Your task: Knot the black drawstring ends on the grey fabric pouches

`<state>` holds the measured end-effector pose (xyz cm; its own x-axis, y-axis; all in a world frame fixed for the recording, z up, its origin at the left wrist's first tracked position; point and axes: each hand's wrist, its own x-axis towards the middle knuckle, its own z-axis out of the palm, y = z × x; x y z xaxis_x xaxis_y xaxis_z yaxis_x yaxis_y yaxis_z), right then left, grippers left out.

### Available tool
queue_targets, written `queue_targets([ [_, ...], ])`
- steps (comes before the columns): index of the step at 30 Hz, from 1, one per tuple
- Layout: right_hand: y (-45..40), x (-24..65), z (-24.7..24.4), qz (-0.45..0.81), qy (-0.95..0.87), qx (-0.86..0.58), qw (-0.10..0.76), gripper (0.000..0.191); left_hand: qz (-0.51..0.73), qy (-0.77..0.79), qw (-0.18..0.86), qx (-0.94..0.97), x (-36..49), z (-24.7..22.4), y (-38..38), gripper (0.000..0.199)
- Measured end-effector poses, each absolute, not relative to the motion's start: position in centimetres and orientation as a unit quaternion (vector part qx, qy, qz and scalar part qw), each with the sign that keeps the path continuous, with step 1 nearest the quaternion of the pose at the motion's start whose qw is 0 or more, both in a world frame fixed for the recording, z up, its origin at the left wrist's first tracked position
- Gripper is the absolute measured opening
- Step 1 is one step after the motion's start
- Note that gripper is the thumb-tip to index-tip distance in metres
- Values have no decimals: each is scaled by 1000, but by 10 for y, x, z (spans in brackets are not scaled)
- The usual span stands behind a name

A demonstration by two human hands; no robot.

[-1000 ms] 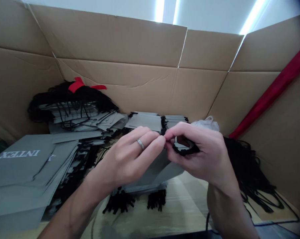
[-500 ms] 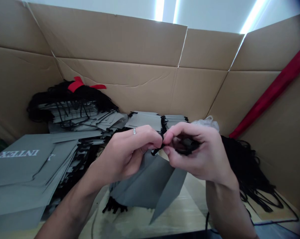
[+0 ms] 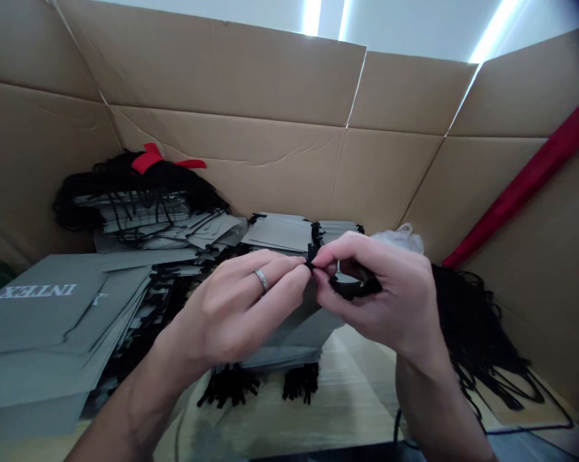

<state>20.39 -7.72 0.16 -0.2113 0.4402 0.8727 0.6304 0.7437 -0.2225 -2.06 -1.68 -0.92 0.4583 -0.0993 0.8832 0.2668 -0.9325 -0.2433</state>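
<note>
My left hand [image 3: 251, 305], with a ring on one finger, pinches a short end of black cord [image 3: 311, 251] that sticks up between the fingertips. Close against it, my right hand [image 3: 385, 292] is closed on the same cord, and its thumb and forefinger meet at that spot. Something dark, likely more cord, shows inside the curl of the right fingers. Beneath both hands a grey paper bag [image 3: 289, 330] is partly covered by the left one. It lies over a stack of grey bags whose black cord ends [image 3: 229, 385] hang out at the near side.
Flat grey bags printed INTEX [image 3: 34, 301] are piled at left. Behind them, black cords with a red strip [image 3: 147, 157] top another stack. More stacked bags [image 3: 279, 232] stand at the back. Loose black cords [image 3: 481, 340] lie at right. Cardboard walls [image 3: 251, 141] enclose the table.
My left hand has turned so its back and ring show more, its fingers now straighter. The cord end points up instead of down. The grey bag's raised corner has dropped toward the stack.
</note>
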Motion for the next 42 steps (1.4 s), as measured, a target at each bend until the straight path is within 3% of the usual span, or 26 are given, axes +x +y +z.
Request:
queue_targets([
  [3, -76, 204, 1, -100, -778, -324, 529, 16, -539, -54, 209, -814, -20, -8, -17, 14],
  [8, -74, 202, 0, -65, -774, -298, 555, 22, -560, -85, 133, -813, -21, -3, -18, 17],
  [20, -76, 197, 0, 1, -753, -282, 595, 26, -595, -33, -186, -782, -15, -3, -8, 22],
  [26, -71, 198, -4, -123, -703, -331, 617, 25, -473, -98, -421, -768, -13, 2, -8, 29],
  [29, -72, 203, -2, -158, -713, -333, 597, 25, -462, -154, -351, -800, -15, 3, -9, 8],
  [33, -74, 213, 4, -99, -746, -322, 574, 33, -506, -182, -139, -832, -19, 2, -13, 11],
  [36, -73, 220, 7, -41, -783, -304, 542, 45, -492, -169, -72, -851, -21, 3, -19, 17],
  [40, -70, 222, 11, -10, -799, -286, 529, 20, -471, -140, -61, -869, -23, 4, -26, 14],
  [42, -71, 221, 12, -3, -798, -287, 530, 16, -462, -147, -46, -874, -24, 4, -28, 9],
])
